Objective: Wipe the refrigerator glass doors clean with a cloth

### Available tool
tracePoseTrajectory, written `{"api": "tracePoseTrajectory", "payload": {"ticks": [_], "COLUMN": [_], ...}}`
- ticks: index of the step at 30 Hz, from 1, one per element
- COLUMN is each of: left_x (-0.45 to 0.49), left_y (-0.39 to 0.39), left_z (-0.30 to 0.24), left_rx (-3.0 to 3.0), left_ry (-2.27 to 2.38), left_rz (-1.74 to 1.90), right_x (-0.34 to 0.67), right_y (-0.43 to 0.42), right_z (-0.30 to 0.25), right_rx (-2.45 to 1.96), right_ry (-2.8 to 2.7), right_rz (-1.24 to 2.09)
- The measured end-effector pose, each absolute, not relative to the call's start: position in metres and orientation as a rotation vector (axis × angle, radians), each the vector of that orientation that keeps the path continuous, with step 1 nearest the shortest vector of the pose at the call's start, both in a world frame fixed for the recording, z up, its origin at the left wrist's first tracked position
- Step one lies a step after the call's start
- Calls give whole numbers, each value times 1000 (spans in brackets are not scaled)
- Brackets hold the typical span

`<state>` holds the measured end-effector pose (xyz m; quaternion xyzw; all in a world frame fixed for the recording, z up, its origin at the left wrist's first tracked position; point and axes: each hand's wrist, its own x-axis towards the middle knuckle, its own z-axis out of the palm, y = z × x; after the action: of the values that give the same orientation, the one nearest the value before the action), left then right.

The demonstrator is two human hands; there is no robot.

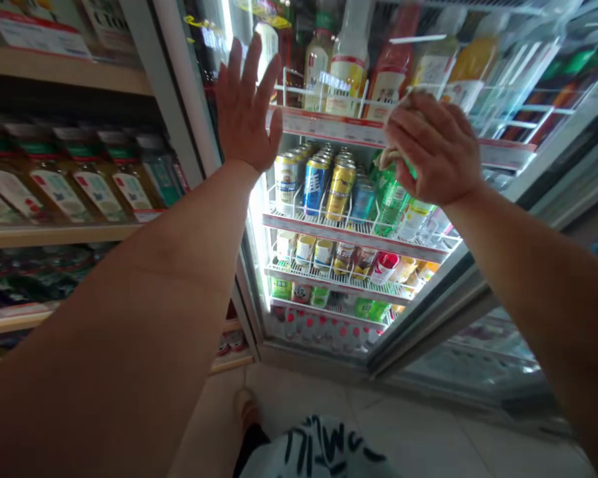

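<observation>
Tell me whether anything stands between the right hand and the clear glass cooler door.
Only the crumpled pale cloth, bunched in the right hand; nothing else visible stands between that hand and the clear glass cooler door. The labelled bottles appear behind it.

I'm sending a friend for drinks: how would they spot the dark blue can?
Find the lit fridge, then the shelf just below the tall bottles. In front, the dark blue can stands between a pale can and a gold can. White lettering on deep blue sets it apart.
</observation>
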<state>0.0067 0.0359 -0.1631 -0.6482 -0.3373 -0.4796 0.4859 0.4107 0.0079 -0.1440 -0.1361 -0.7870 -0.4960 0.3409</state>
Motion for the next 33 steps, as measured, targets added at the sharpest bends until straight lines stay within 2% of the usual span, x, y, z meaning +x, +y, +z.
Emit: {"api": "tracePoseTrajectory", "payload": {"ticks": [2, 6, 8, 12, 14, 20, 27, 33], "left_x": [6, 6, 6, 7, 7, 5, 12, 21], "left_y": [37, 35, 33, 31, 32, 41, 40, 21], "left_z": [-163, -163, -163, -163, -163, -162, -164, -164], "left_rx": [-1571, -1580, -1573, -1538, -1567, -1499, -1483, -1362], "left_ry": [-826, -833, -837, -837, -849, -809, -749, -925], "left_rz": [-1163, -1127, -1116, -1095, -1095, -1126, -1184, -1010], "right_x": [406, 411, 411, 401, 399, 414, 393, 397], "right_y": [3, 16, 16, -4, -7, 27, -10, 6], "right_z": [-146, -145, -146, -150, -151, -148, -153, -152], "right_rx": [-360, -551, -607, -631, -572, -564, -581, -785], "right_ry": [-2060, -1431, -1358, -2042, -2207, -1423, -2261, -1548], "right_rz": [-1281, -1079, -1059, -1257, -1296, -1084, -1114, -1026]}}
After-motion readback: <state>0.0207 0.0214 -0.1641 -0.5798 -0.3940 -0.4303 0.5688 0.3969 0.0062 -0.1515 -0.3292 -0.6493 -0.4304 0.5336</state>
